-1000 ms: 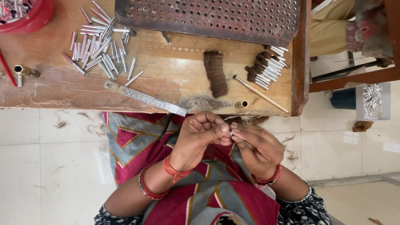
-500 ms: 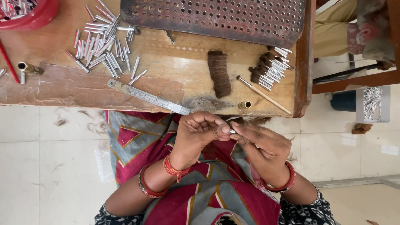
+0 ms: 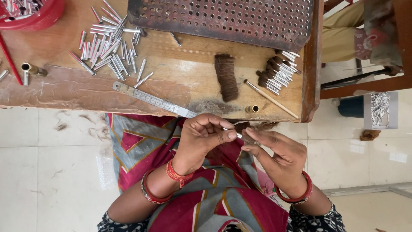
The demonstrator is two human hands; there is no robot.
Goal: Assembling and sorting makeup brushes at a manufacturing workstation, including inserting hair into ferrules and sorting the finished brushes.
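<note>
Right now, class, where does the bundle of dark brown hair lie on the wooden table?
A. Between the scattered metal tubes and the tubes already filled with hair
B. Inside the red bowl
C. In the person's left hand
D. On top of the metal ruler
A: the bundle of dark brown hair lies flat with the scattered metal tubes on one side and the filled tubes on the other.

I sit at a worn wooden workbench (image 3: 86,92) over a pale tiled floor (image 3: 43,172) in even daylight, with a red-brown wooden frame (image 3: 365,83) off to my right
</note>
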